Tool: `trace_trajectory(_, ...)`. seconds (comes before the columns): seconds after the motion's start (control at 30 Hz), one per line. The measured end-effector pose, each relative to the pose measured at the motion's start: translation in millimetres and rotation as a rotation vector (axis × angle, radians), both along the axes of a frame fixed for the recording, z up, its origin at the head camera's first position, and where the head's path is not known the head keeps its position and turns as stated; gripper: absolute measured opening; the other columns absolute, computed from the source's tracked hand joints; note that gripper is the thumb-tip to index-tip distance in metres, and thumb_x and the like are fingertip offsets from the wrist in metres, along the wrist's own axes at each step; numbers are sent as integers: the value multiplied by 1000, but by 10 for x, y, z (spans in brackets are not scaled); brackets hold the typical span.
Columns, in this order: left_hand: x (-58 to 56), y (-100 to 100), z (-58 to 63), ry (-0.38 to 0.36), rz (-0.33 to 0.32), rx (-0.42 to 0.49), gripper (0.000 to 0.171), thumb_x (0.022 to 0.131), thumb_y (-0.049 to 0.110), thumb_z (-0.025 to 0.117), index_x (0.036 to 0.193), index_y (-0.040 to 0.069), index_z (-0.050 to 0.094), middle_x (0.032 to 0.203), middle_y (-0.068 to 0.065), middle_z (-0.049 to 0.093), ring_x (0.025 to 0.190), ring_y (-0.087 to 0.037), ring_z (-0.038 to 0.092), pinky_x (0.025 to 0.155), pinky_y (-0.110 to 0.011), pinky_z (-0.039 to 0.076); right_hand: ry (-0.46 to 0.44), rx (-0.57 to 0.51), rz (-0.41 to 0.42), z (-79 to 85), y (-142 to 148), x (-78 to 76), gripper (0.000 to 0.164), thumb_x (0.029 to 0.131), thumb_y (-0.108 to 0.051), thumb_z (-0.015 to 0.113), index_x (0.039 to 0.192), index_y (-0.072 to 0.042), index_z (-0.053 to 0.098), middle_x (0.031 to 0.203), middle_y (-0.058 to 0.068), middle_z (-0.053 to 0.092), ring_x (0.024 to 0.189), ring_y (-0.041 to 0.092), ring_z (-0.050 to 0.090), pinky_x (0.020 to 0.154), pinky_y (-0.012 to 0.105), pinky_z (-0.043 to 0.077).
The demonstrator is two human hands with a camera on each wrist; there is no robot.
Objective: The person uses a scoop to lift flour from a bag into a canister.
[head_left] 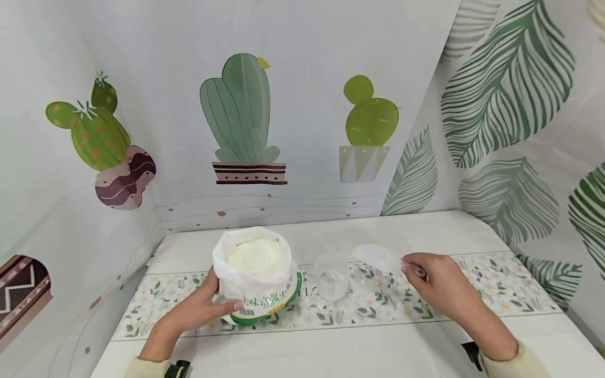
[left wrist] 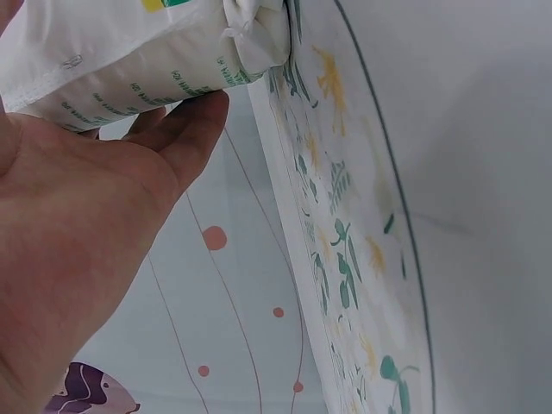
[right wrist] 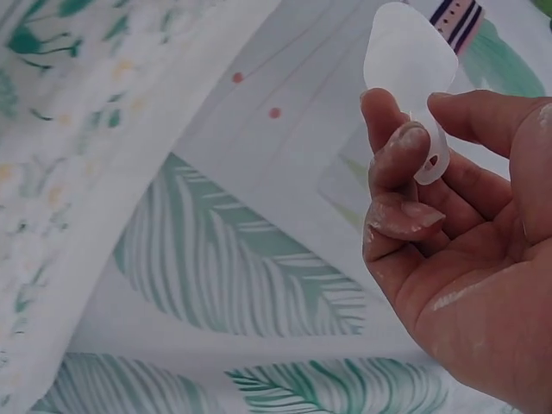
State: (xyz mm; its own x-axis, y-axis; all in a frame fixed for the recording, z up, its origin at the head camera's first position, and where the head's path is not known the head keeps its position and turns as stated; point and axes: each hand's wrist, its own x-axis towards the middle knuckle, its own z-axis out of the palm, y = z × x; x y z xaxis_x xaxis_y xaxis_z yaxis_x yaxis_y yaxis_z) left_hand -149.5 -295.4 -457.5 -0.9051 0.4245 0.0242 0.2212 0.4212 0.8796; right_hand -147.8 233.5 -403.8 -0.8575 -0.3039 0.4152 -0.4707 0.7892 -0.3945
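My left hand point(head_left: 200, 304) holds the left side of an open flour bag point(head_left: 260, 286), its thumb on the front and its fingers round the back. The bag stands upright on the table, filled with pale flour point(head_left: 260, 256). In the left wrist view the fingers point(left wrist: 185, 134) lie along the bag's side. Off to the right, above the table, my right hand point(head_left: 437, 281) pinches the handle of a translucent white scoop point(right wrist: 410, 52). White flour traces mark that hand's fingers. A clear plastic cup point(head_left: 332, 278) stands between the bag and the scoop.
A white tablecloth point(head_left: 302, 352) with a floral band covers the table. Behind it hangs a white curtain point(head_left: 307, 105) printed with cacti, and leaf-printed cloth point(head_left: 510, 94) rises on the right.
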Motion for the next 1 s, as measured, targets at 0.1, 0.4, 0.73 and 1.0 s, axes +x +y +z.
trace_trajectory(0.1,11,4,-22,-4,3,5,121,96,25,82,167,47,-13,177,-11,-8,159,-39,-6,114,-82,14,8,-4,8,66,-38,21,13,97,-5,77,110,-7,79,83,-12,65,65,-3,48,59,26,45)
trace_trajectory(0.4,15,12,-17,4,5,-1,120,96,26,82,167,46,-13,177,-10,-7,159,-38,-5,114,-81,14,54,2,74,313,-171,10,13,98,-3,76,108,-10,79,87,-9,68,66,-3,50,62,27,47)
trace_trajectory(0.73,-5,15,-13,26,18,-27,121,95,28,83,167,46,-13,177,-11,-6,160,-40,-5,114,-82,11,66,19,111,456,-269,-26,15,98,-4,76,111,-8,79,102,-2,76,71,0,56,66,29,52)
trace_trajectory(1.0,-4,16,-25,18,12,-13,121,96,26,82,167,46,-13,177,-12,-5,160,-43,-4,114,-82,13,68,14,156,583,-413,-59,15,99,-4,74,113,-6,79,106,1,77,72,2,57,67,29,52)
